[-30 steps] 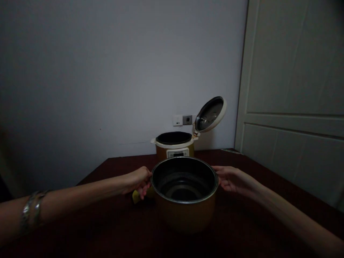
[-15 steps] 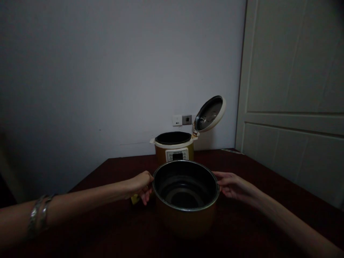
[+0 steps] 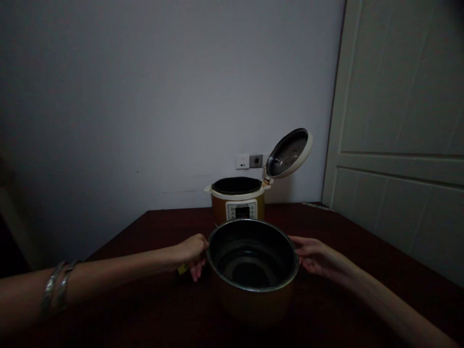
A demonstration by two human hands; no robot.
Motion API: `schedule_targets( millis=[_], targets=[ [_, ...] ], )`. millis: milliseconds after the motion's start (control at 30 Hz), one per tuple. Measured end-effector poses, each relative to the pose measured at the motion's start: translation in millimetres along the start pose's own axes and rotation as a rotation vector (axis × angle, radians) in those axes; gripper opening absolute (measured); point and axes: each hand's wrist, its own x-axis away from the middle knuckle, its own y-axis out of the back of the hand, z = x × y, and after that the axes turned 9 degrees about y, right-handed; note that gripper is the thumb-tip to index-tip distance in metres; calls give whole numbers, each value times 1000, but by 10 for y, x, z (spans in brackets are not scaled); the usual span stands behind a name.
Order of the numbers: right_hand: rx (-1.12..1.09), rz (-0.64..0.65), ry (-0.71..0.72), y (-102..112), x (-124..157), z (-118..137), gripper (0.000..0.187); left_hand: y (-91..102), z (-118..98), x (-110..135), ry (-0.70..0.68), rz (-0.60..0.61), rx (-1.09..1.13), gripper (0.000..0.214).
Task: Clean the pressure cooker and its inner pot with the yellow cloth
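A round inner pot (image 3: 253,256) with a dark inside and a metal rim is in front of me, its mouth facing up and nothing seen in it. My left hand (image 3: 194,251) pinches its rim on the left side. On the opposite side, my right hand (image 3: 311,252) grips the rim between thumb and fingers. Behind the pot stands an electric cooker (image 3: 237,200), gold and white, with a control panel on its front. Its round lid (image 3: 290,153) is tilted up to the right. Whether the pot's base touches the table is too dark to tell.
The dark red table (image 3: 174,222) reaches back to a pale wall (image 3: 163,96). Wall sockets (image 3: 249,161) sit behind the cooker. A small yellow thing (image 3: 182,269) lies partly hidden beside my left hand. A panelled door (image 3: 395,135) stands at the right.
The view has shifted slightly, so the cooker and wall sit a little farther right. The pot appears slightly lower and nearer, with both hands still on its rim.
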Motion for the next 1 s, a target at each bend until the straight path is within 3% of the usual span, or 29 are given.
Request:
schedule_targets(
  millis=[400, 567, 633, 767, 867, 1000],
  targets=[
    [39, 4, -14, 7, 31, -43, 75, 5, 91, -107, 63, 52, -76, 24],
    [152, -16, -25, 109, 10, -105, 68, 301, 75, -129, -64, 67, -172, 38],
    [203, -82, -37, 187, 13, -119, 65, 482, 103, -246, -85, -31, -210, 41],
    [253, -235, 13, 334, 64, -119, 53, 726, 223, -508, -276, -342, -628, 31],
    [293, -261, 53, 382, 120, -115, 46, 697, 317, -604, -434, -253, -833, 40],
    [301, -242, 72, 378, 170, -132, 43, 509, 440, -655, -512, -169, -981, 47]
  ],
)
